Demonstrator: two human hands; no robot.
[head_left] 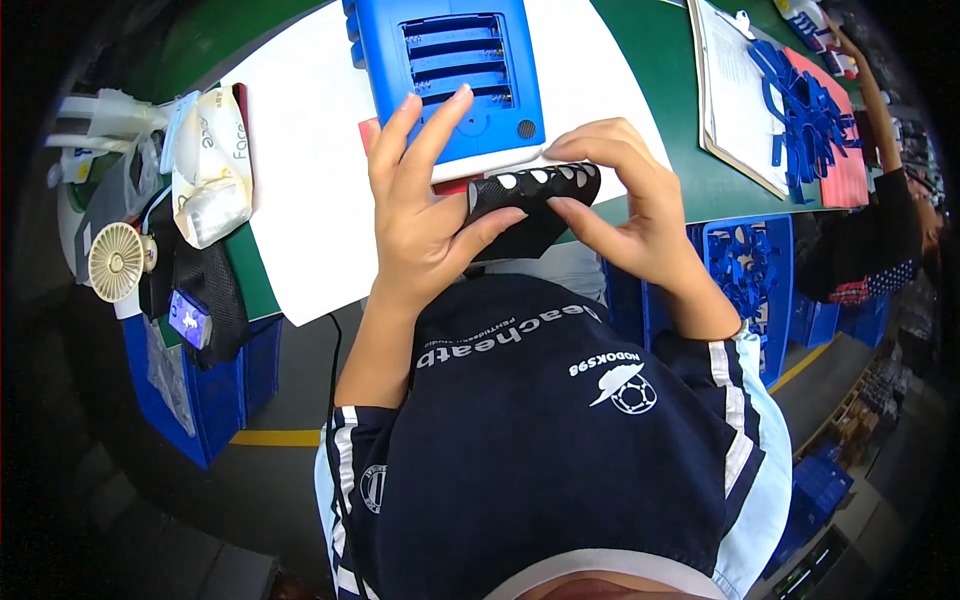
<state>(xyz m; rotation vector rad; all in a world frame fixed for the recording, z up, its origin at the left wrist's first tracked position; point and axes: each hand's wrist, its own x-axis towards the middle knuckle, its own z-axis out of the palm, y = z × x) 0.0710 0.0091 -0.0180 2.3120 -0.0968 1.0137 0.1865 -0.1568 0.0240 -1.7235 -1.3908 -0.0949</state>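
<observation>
A black sheet (528,190) with a row of white oval spots is bent between my two hands, just below a blue plastic casing (385,60). My left hand (415,200) has its thumb against the sheet's left part, while its other fingers extend over the casing's lower left. With thumb and forefinger, my right hand (640,195) pinches the sheet's right end beside the casing's lower right corner. An open battery compartment (457,65) with metal springs faces up in the casing. The underside of the sheet is hidden.
White paper (300,190) covers part of the green table (660,60). Leftward are a small fan (117,262) and a tissue pack (205,200). At right lie a clipboard (735,100) and blue strips (805,120). Blue crates (200,410) stand below; another person's arm (875,95) is far right.
</observation>
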